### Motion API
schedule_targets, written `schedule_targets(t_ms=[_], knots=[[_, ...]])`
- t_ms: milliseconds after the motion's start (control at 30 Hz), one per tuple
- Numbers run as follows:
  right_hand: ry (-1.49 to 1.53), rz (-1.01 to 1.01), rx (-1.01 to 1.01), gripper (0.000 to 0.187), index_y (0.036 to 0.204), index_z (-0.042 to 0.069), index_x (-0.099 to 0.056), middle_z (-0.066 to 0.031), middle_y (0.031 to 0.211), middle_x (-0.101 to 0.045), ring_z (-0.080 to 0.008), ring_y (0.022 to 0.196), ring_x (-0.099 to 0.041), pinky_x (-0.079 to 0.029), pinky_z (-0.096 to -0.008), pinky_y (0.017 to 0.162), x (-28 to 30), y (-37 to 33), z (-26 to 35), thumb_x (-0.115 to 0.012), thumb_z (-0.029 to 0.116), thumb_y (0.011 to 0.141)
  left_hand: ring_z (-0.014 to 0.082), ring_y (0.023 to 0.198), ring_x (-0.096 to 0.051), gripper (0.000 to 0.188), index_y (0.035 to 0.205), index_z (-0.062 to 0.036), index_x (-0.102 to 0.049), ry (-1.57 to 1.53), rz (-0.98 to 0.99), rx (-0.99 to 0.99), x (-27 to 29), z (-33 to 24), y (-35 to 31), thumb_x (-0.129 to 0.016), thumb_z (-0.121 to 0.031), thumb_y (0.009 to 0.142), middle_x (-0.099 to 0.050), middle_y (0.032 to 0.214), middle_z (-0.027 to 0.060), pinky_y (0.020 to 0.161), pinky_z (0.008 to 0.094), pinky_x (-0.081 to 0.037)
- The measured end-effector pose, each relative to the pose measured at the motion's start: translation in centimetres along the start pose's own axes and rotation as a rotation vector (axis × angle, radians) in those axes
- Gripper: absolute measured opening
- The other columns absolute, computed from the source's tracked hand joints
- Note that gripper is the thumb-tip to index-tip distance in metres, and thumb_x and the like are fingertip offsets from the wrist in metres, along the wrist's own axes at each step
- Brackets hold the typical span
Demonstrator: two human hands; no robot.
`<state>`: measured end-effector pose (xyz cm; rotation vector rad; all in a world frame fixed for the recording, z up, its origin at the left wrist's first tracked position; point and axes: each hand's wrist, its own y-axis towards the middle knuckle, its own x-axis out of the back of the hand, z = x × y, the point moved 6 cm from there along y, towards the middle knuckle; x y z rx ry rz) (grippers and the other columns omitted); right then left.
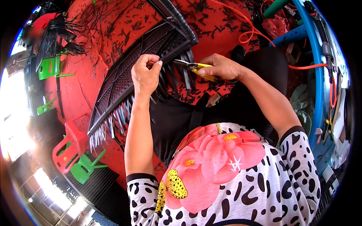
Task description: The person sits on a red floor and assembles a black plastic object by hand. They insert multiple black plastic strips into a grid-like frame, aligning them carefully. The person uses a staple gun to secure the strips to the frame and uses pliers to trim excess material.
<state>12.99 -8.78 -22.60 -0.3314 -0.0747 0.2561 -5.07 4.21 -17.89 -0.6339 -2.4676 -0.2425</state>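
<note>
A large dark woven panel (122,69) of flat plastic strips on a dark frame slants across my lap and the space ahead. Loose strip ends (113,120) hang like a fringe along its near edge. My left hand (146,73) is closed at that edge, thumb and fingertips pinched together; what lies between them is too small to make out. In my right hand (222,67) is a pair of yellow-handled snips (197,67), gripped by the handles. Their metal blades point left toward the panel's edge, beside the hanging strips and near my left fingertips.
Dark strip offcuts (200,92) litter the red floor (81,88). To the left stand a red plastic chair (71,145) and a green one (87,165). Another person (37,30) sits at the far left. An orange hose (247,24) and a blue frame (318,86) are on the right.
</note>
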Motion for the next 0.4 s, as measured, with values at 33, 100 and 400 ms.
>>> schedule_targets(t_ms=[33, 100, 400], knots=[[0.043, 0.002, 0.009, 0.055, 0.079, 0.002, -0.062, -0.0009, 0.06, -0.051, -0.0096, 0.058, -0.048, -0.038, -0.0278, 0.054, 0.1, -0.3, 0.0, -0.062, 0.057, 0.082, 0.0119, 0.067, -0.059, 0.009, 0.08, 0.0003, -0.063, -0.022, 0.006, -0.015, 0.0, -0.1, 0.0, -0.066, -0.006, 0.074, -0.066, 0.081, 0.0064, 0.065, 0.0264, -0.048], [0.057, 0.006, 0.007, 0.057, 0.081, 0.001, -0.062, -0.0008, 0.062, -0.052, -0.0099, 0.059, -0.048, -0.039, -0.0275, 0.056, 0.5, -0.1, -0.5, -0.062, 0.058, 0.081, 0.0112, 0.067, -0.058, 0.007, 0.08, 0.001, -0.062, -0.072, 0.024, -0.049, -0.1, -0.4, 0.1, -0.065, -0.003, 0.074, -0.066, 0.084, 0.0066, 0.064, 0.0255, -0.047], [0.007, -0.021, 0.049, 0.056, 0.084, -0.001, -0.063, -0.0016, 0.062, -0.052, -0.0107, 0.061, -0.049, -0.04, -0.0275, 0.059, 0.5, 0.8, -0.2, -0.063, 0.055, 0.081, 0.0106, 0.068, -0.058, 0.005, 0.079, 0.0006, -0.062, -0.062, 0.093, -0.108, 0.3, -1.3, -0.5, -0.063, 0.002, 0.074, -0.065, 0.092, 0.0075, 0.065, 0.0235, -0.047]])
